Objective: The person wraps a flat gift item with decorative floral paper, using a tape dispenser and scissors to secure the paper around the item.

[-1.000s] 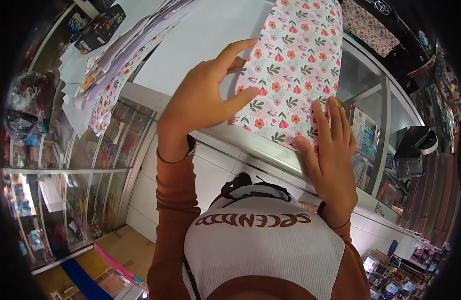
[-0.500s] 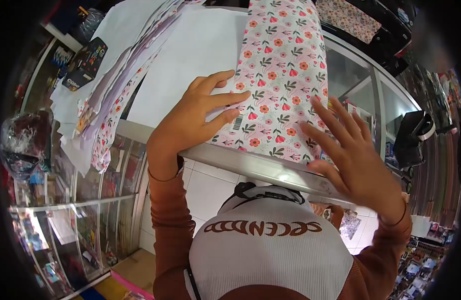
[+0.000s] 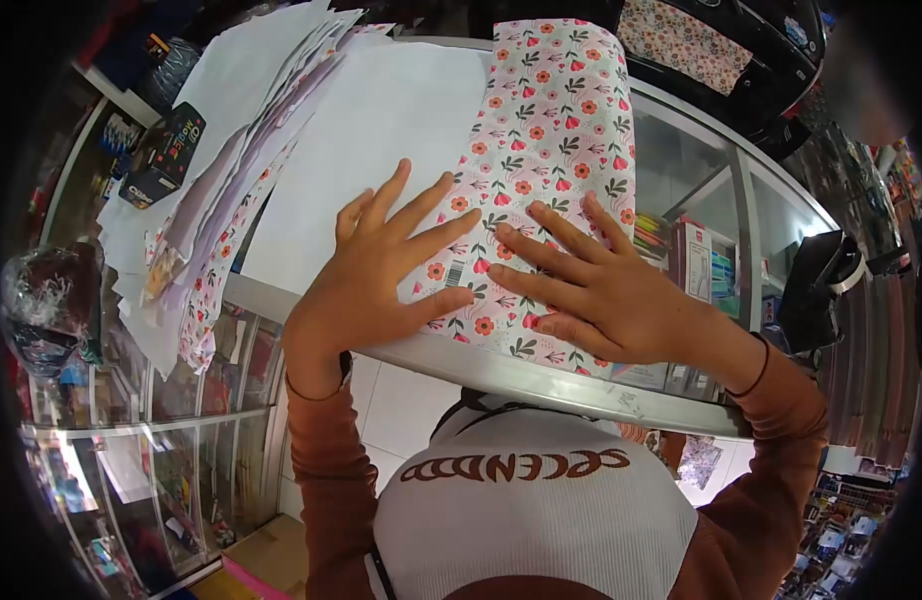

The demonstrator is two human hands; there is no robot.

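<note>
Fingers (image 3: pixel 443 235) of the left hand (image 3: pixel 356 285) are spread wide, laid over a blank white sheet (image 3: pixel 381 110) and white paper with pink-and-orange flowers (image 3: pixel 561 120). Right of them, the flowered paper is covered by the right hand (image 3: pixel 641 305), also spread. Beneath both, the paper is supported by a metal-edged glass table (image 3: pixel 541 382).

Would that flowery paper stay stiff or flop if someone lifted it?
The floral paper would probably flop, since the wavy sheets at the left sag past the counter. Broad but thin-looking, it is likely light for its size and may crease easily.
</note>
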